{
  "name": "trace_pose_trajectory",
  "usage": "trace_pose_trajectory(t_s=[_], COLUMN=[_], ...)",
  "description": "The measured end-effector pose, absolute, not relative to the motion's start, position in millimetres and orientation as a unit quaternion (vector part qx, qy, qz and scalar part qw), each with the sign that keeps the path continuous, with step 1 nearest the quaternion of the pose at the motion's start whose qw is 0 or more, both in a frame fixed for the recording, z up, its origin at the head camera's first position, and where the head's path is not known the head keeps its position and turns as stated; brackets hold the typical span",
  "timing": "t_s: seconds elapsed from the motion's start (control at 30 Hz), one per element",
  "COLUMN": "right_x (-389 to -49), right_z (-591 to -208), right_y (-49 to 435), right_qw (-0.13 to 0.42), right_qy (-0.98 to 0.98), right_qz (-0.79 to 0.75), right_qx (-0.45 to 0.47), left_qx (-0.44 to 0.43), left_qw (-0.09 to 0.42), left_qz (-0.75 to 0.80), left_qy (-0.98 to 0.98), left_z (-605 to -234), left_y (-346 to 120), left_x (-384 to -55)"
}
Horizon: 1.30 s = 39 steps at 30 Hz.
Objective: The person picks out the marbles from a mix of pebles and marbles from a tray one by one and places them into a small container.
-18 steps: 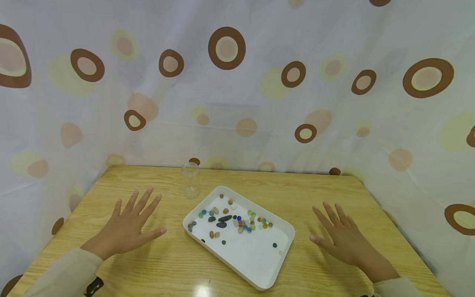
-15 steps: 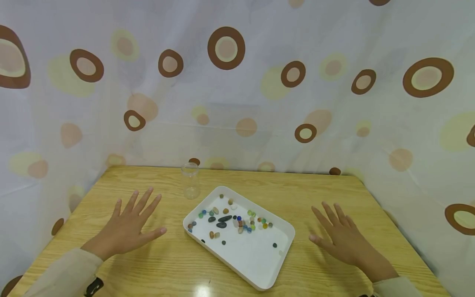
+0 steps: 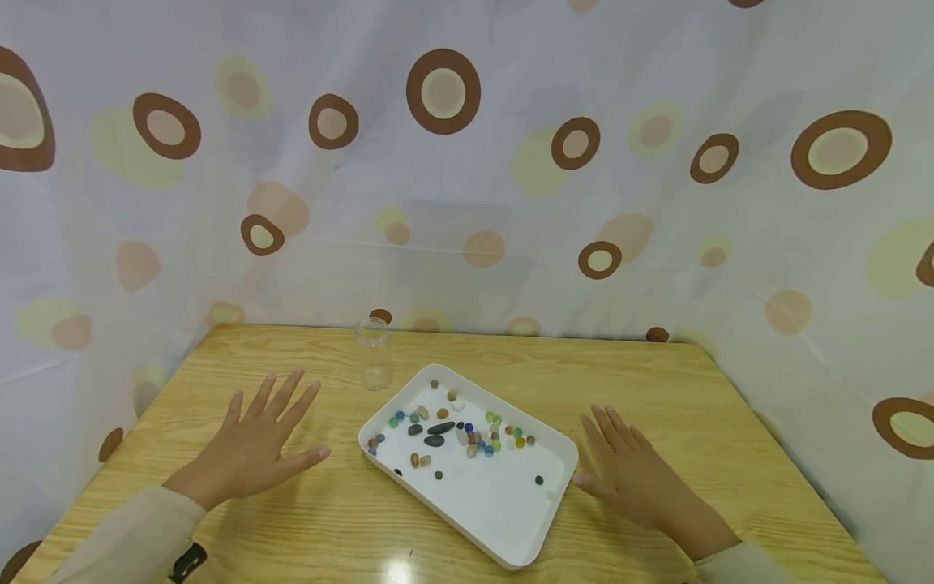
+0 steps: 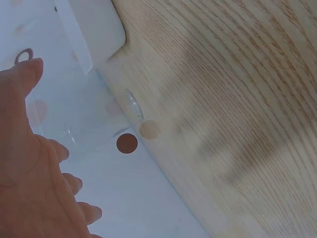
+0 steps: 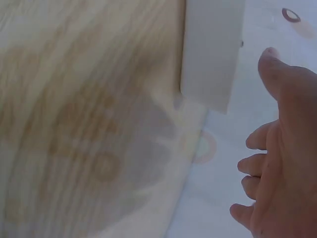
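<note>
On the wooden table sits a white tray [image 3: 496, 511], turned at an angle, with several marbles and pebbles scattered mostly over its far and left part. Dark oblong stones [image 3: 434, 440] lie among coloured glass marbles [image 3: 485, 448]. My left hand [image 3: 251, 442], fingers spread, hovers left of the tray and holds nothing. My right hand [image 3: 635, 474] is by the tray's right corner with straight fingers and nothing held; whether its thumb touches the rim I cannot tell. Behind the tray's left corner stands a clear glass [image 3: 374, 357], seen also in the left wrist view as a faint glass [image 4: 129, 111].
The wooden table [image 3: 306, 519] reaches back to a patterned curtain [image 3: 467, 186] that also closes off both sides. A dark band [image 3: 188, 561] shows at the left sleeve.
My right hand has moved left, closer to the tray's right corner. The left hand, tray and glass stay nearly where they were; the head view shifts very slightly.
</note>
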State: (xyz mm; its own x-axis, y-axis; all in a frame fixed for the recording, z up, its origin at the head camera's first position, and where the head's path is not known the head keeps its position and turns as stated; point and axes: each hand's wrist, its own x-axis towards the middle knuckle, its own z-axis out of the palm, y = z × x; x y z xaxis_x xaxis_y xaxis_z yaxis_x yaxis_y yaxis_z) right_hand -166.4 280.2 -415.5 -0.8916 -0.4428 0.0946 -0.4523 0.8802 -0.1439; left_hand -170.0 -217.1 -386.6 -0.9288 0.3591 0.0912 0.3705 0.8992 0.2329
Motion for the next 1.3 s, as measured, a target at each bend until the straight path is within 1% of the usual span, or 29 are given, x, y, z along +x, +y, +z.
trace_pose_trajectory(t_s=[0.2,0.47,0.67,0.87,1.13,1.3], right_x=[-167,-164,-164,-164,-164,-163], right_z=[-426,-427,-431,-433,-433,-431], right_y=[261,249,248,247,247,246], right_qw=[0.002,-0.044,-0.038,-0.025,-0.021,-0.029], right_qy=[-0.965,-0.958,-0.959,-0.960,-0.960,-0.960], right_qz=[0.071,0.131,0.125,0.115,0.117,0.119], right_qx=[0.253,0.249,0.251,0.255,0.252,0.252], left_qx=[-0.195,-0.209,-0.216,-0.227,-0.251,-0.242], left_qw=[0.027,0.018,0.031,0.060,0.130,0.139], left_qz=[-0.129,-0.139,-0.129,-0.148,-0.199,-0.202], left_qy=[-0.972,-0.968,-0.967,-0.961,-0.938,-0.939], left_z=[-387,-390,-392,-395,-407,-413], left_y=[-211,-203,-198,-188,-168,-157], left_x=[-170,-166,-166,-171,-187,-193])
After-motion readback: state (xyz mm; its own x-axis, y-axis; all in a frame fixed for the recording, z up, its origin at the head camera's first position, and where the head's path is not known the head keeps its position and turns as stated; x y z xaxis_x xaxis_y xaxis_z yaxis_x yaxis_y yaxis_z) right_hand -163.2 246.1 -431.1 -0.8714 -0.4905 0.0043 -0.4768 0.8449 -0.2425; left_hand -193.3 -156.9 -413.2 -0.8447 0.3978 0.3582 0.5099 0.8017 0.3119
